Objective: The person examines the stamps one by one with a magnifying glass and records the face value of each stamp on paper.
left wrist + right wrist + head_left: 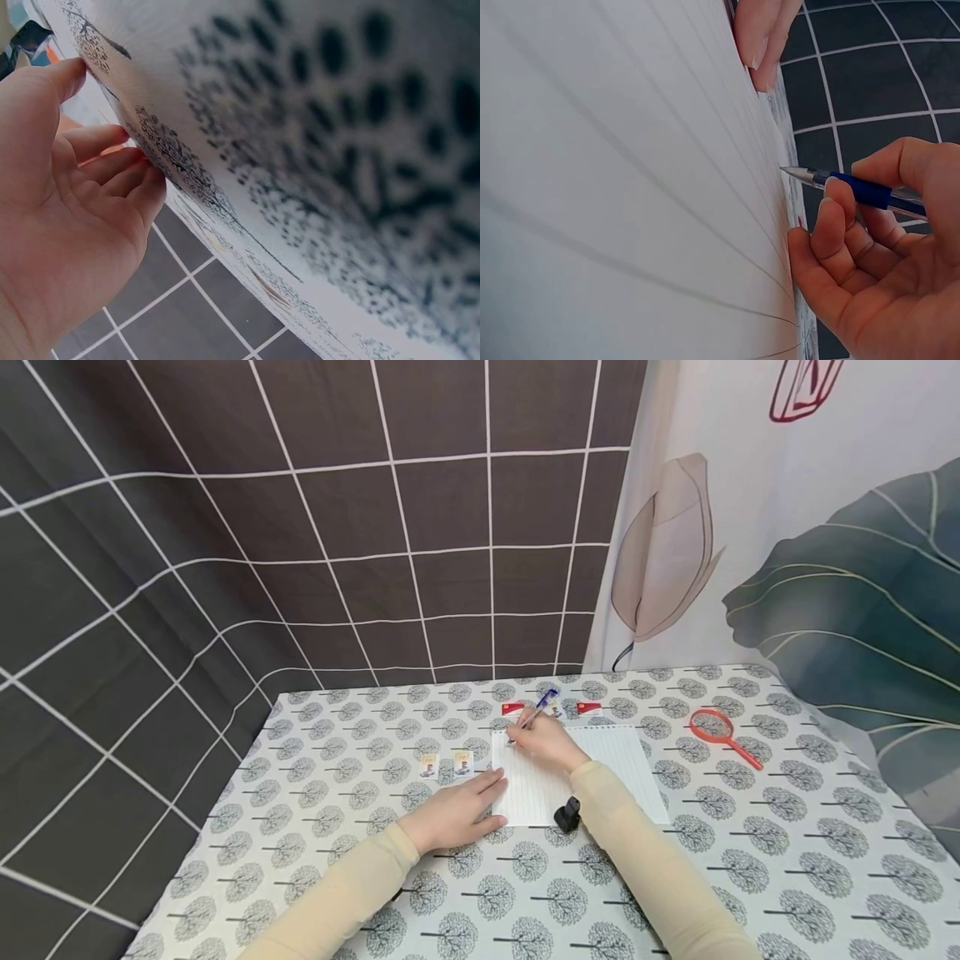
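- A blue pen (545, 700) is slanting over the upper left part of a ruled sheet of paper (611, 760); whether its tip is touching the page, the views are not making clear.
- A right hand (551, 744) is gripping the pen between thumb and fingers, while a left hand (453, 815), fingers extended and grasping nothing, is resting with its fingertips at the sheet's left edge.
- Handwriting appears to be the step in hand, probably near its start, since the tip is pointing close to the top left corner; no legible words are showing there.
- The next move is likely calling for a light stroke along the ruling, with the left hand bracing the sheet against slipping.
- Two small printed cards (463, 764) are lying just left of the paper, and red-and-white cards (588, 709) are lying beyond its top edge; their print is proving too small to read, and no brand is showing on the pen.
- Farther right, a red magnifying glass (731, 742) is lying on a tree-print tablecloth (330, 789); above, a red emblem (795, 410) on a pale curtain (738, 410) is offering no readable text.
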`<state>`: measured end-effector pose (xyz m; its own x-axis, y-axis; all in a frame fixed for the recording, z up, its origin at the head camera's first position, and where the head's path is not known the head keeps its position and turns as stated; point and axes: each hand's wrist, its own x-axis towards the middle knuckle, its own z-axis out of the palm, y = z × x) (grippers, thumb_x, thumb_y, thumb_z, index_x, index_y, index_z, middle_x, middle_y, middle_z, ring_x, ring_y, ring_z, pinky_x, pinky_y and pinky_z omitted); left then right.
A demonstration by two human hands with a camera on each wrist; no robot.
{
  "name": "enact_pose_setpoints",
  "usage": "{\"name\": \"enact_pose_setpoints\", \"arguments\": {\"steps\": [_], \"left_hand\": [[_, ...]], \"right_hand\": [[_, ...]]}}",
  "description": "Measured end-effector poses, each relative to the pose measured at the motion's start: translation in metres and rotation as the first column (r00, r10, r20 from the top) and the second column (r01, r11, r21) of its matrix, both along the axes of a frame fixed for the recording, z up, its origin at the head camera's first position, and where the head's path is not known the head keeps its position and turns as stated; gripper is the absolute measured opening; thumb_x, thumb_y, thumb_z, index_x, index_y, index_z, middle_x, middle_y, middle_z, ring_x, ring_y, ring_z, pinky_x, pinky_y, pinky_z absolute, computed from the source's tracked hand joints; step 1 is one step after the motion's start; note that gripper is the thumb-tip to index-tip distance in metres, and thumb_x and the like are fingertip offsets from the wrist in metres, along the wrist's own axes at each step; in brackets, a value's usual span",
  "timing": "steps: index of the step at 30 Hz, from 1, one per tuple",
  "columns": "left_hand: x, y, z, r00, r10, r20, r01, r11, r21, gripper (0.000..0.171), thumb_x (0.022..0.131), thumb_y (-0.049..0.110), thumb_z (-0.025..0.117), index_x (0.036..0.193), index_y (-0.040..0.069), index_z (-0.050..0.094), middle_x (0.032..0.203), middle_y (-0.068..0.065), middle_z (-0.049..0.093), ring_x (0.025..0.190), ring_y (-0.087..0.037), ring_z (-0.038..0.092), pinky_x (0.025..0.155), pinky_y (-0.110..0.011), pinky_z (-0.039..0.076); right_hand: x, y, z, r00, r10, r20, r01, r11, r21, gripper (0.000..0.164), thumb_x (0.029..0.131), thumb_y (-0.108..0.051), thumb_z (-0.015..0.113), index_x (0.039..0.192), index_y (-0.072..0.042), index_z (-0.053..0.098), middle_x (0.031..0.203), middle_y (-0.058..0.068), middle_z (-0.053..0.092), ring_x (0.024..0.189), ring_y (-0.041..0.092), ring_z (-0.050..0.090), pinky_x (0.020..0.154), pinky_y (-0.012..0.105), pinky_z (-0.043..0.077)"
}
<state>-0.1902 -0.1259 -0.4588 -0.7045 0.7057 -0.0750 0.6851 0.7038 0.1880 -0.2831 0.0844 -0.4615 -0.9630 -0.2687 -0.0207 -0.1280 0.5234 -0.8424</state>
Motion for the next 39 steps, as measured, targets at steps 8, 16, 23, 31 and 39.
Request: {"name": "enact_pose_setpoints", "arguments": {"steps": [8, 16, 23, 31, 39], "left_hand": [[0.0018, -0.0004, -0.0026, 1.0, 0.004, 0.007, -0.004, 1.0, 0.002, 0.066, 0.104, 0.044, 0.051, 0.154, 0.002, 0.038, 0.162, -0.014, 0.032, 0.147, -0.027, 0.034, 0.12, -0.039, 0.031], [0.002, -0.0022, -0.0029, 1.0, 0.009, 0.009, -0.009, 1.0, -0.003, 0.066, 0.104, 0.045, 0.05, 0.155, 0.004, 0.038, 0.162, -0.013, 0.032, 0.147, -0.026, 0.034, 0.12, -0.039, 0.031], [0.0024, -0.0022, -0.0027, 1.0, -0.005, 0.015, 0.004, 1.0, 0.011, 0.066, 0.105, 0.045, 0.049, 0.154, 0.003, 0.038, 0.162, -0.014, 0.032, 0.147, -0.027, 0.034, 0.119, -0.04, 0.031], [0.003, -0.0016, -0.002, 1.0, 0.009, 0.023, -0.009, 1.0, 0.003, 0.065, 0.105, 0.044, 0.05, 0.155, 0.004, 0.038, 0.162, -0.013, 0.032, 0.147, -0.026, 0.034, 0.119, -0.038, 0.032], [-0.0001, -0.0008, -0.0021, 1.0, -0.002, 0.007, 0.002, 1.0, 0.003, 0.065, 0.105, 0.044, 0.05, 0.155, 0.004, 0.037, 0.162, -0.013, 0.031, 0.148, -0.026, 0.033, 0.12, -0.038, 0.03]], "right_hand": [[0.0004, -0.0001, -0.0026, 0.999, -0.043, 0.016, 0.044, 0.997, -0.059, 0.017, 0.096, -0.022, 0.064, 0.092, -0.007, 0.057, 0.078, 0.006, 0.065, 0.071, 0.016, 0.057, 0.069, 0.027, 0.05], [0.0013, -0.0018, -0.0016, 1.0, -0.022, -0.011, 0.022, 1.0, -0.005, 0.017, 0.095, -0.024, 0.064, 0.093, -0.009, 0.057, 0.081, 0.005, 0.068, 0.074, 0.018, 0.06, 0.073, 0.03, 0.051], [0.0029, -0.0012, -0.0006, 0.999, -0.049, 0.008, 0.049, 0.999, 0.001, 0.018, 0.095, -0.025, 0.064, 0.09, -0.01, 0.056, 0.08, 0.005, 0.065, 0.076, 0.019, 0.058, 0.075, 0.031, 0.05], [0.0021, -0.0009, -0.0011, 1.0, -0.025, 0.001, 0.025, 1.0, -0.004, 0.018, 0.094, -0.024, 0.066, 0.088, -0.009, 0.058, 0.082, 0.005, 0.065, 0.074, 0.019, 0.058, 0.073, 0.03, 0.05], [-0.0003, 0.001, -0.0006, 0.999, -0.037, 0.003, 0.037, 0.999, -0.037, 0.017, 0.095, -0.022, 0.065, 0.087, -0.01, 0.055, 0.079, 0.005, 0.064, 0.073, 0.018, 0.057, 0.071, 0.029, 0.049]]}}
